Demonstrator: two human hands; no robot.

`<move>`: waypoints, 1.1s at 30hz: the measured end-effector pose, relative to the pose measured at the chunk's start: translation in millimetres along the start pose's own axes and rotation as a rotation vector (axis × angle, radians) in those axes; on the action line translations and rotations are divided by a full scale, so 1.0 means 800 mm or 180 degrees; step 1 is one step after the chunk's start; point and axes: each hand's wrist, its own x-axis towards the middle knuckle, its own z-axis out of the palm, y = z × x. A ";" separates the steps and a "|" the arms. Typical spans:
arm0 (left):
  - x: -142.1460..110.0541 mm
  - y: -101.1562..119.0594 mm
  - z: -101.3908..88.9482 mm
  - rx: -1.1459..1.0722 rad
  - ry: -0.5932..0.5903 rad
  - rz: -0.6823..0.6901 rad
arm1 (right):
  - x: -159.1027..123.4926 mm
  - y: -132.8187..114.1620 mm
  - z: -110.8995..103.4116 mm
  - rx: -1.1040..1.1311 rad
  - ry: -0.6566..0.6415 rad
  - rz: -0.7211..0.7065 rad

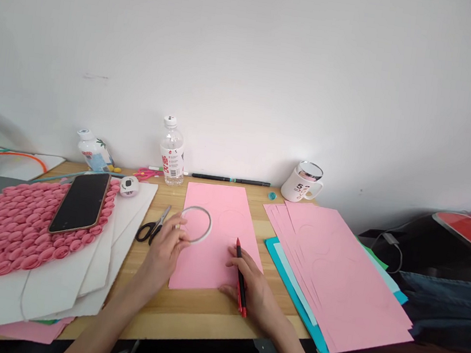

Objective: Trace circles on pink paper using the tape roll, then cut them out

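My left hand point(169, 241) pinches the near left edge of a thin grey-white ring point(209, 232) above a pink sheet of paper point(201, 267). Through the ring the pink of the paper shows. A black and red pen point(241, 276) rests between the fingers of my right hand point(255, 292), its red end pointing away from me, while the lower fingers touch the near right part of the sheet. A faint circle outline is visible on the paper toward its upper right. Black-handled scissors point(148, 231) lie just left of the sheet, partly behind my left hand.
Pink sheets point(346, 289) overlap blue ones on the right. At left, a phone point(80, 202) lies on pink paper rolls point(7, 227) over white boards point(59, 292). A bottle point(172, 153), a long black pen point(230, 180) and a mug point(302, 182) line the wall.
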 end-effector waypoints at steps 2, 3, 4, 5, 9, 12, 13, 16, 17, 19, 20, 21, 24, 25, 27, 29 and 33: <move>-0.022 0.005 0.008 0.0077 -0.0179 0.0190 | 0.001 -0.005 0.000 0.0219 0.0004 0.0137; -0.032 0.007 0.012 0.0100 -0.0228 0.0249 | 0.002 -0.008 0.002 0.0322 0.0022 0.0197; -0.040 0.008 0.016 0.0115 -0.0283 0.0254 | 0.003 -0.011 0.005 0.0406 0.0052 0.0234; -0.047 0.009 0.019 0.0112 -0.0342 0.0256 | 0.005 -0.014 0.008 0.0461 0.0087 0.0239; -0.061 0.010 0.024 0.0063 -0.0554 0.0162 | 0.013 -0.021 0.022 0.0421 0.0147 0.0053; -0.064 0.009 0.025 0.0083 -0.0543 0.0118 | 0.018 -0.023 0.026 0.0337 0.0148 -0.0002; -0.064 0.008 0.025 0.0100 -0.0540 0.0097 | 0.018 -0.023 0.027 0.0323 0.0139 0.0007; -0.066 0.003 0.027 0.0169 -0.0489 0.0111 | 0.019 -0.025 0.026 0.0293 0.0100 0.0014; -0.067 0.002 0.028 0.0191 -0.0465 0.0137 | 0.018 -0.026 0.026 0.0273 0.0096 0.0009; -0.068 -0.002 0.028 0.0201 -0.0448 0.0174 | 0.018 -0.026 0.026 0.0250 0.0111 0.0016; -0.069 -0.003 0.028 0.0186 -0.0464 0.0177 | 0.018 -0.026 0.026 0.0262 0.0125 0.0029; -0.069 -0.004 0.027 0.0168 -0.0474 0.0159 | 0.018 -0.025 0.026 0.0303 0.0148 0.0049; -0.064 0.000 0.023 0.0210 -0.0314 0.0037 | 0.025 -0.023 0.020 0.0614 0.0384 0.0270; -0.062 0.003 0.023 0.0273 -0.0236 0.0015 | 0.030 -0.023 0.017 0.0763 0.0492 0.0396; -0.055 0.010 0.024 0.0409 -0.0189 0.0087 | 0.047 -0.023 0.010 0.1087 0.0701 0.0653; -0.049 0.016 0.030 0.0499 -0.0337 0.0310 | 0.070 -0.025 0.005 0.1471 0.0862 0.0868; -0.048 0.012 0.053 0.0705 -0.0573 0.0632 | 0.120 -0.025 0.008 0.2566 0.0954 0.1485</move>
